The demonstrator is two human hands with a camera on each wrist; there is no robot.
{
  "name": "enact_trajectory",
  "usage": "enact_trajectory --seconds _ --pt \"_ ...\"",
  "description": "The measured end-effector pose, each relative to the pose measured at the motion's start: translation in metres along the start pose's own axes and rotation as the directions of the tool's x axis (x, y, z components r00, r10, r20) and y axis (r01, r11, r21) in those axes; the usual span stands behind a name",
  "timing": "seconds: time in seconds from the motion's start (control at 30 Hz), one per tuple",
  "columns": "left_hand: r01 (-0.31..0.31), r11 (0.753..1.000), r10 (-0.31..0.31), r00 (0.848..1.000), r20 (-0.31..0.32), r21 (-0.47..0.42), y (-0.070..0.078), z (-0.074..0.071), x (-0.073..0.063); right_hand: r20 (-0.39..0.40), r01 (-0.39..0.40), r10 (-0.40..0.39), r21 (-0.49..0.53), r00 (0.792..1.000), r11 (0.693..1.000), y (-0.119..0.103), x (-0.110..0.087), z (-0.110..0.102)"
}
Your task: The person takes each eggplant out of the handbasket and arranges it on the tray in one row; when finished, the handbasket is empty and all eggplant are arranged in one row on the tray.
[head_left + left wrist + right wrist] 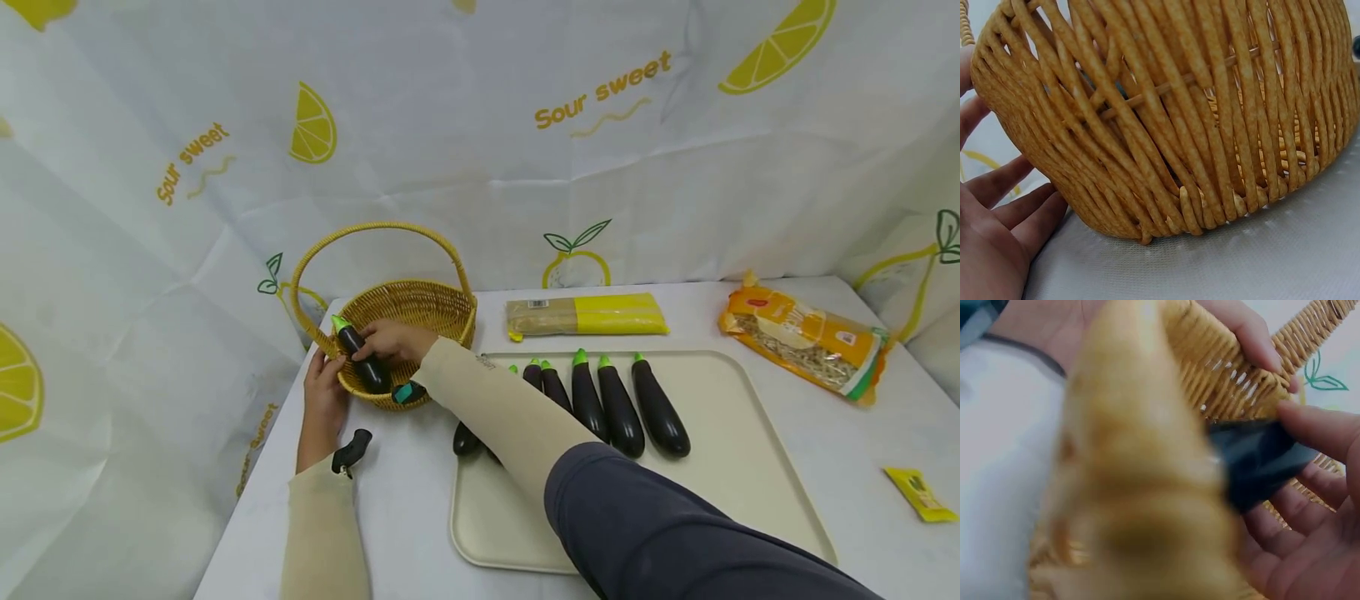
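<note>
A dark eggplant [370, 367] with a green cap lies tilted inside the wicker basket [442, 308], its cap end at the left rim. My right hand [397, 342] reaches into the basket and grips it. In the right wrist view, the thumb and fingers of that right hand [1322, 506] hold both sides of the eggplant [1254, 462]; part of the blurred basket rim covers the foreground. My left hand [326, 387] holds the basket's left side near the handle's foot, thumb over the rim. The left wrist view has its fingers [1029, 206] against the woven wall [1179, 125].
Several more eggplants [660, 408] lie in a row on a beige tray [750, 467], partly hidden by my right sleeve. Behind it is a yellow packet [615, 315]. An orange bag [810, 337] and a small yellow sachet [921, 495] lie at the right.
</note>
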State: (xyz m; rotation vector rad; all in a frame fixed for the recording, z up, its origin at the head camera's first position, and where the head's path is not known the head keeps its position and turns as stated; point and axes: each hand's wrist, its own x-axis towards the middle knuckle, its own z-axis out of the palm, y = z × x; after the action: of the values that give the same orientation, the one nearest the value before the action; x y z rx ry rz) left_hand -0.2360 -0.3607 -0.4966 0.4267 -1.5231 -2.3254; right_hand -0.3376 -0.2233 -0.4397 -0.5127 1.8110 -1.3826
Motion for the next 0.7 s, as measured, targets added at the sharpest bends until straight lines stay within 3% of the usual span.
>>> enact_trajectory --seconds 0.2,0.3,0.47,0.7 --pt "0.004 1.0 -0.004 1.0 -0.014 0.02 0.003 0.001 -0.003 -0.107 0.051 -0.045 0.056 0.993 0.997 -0.004 -0.008 -0.01" --pt "-0.004 1.0 0.005 1.0 -0.017 0.024 0.004 0.003 -0.006 -0.117 0.072 -0.057 0.129 0.992 0.989 -0.005 -0.021 -0.022" --pt "0.004 1.0 -0.004 1.0 -0.025 0.018 0.006 0.003 -0.008 -0.107 0.1 -0.08 0.192 0.991 0.976 -0.009 -0.052 -0.035" --pt "0.036 0.999 -0.036 0.999 -0.016 -0.007 0.007 0.006 -0.012 -0.108 0.162 -0.146 0.167 0.983 0.973 -0.007 -0.111 -0.058"
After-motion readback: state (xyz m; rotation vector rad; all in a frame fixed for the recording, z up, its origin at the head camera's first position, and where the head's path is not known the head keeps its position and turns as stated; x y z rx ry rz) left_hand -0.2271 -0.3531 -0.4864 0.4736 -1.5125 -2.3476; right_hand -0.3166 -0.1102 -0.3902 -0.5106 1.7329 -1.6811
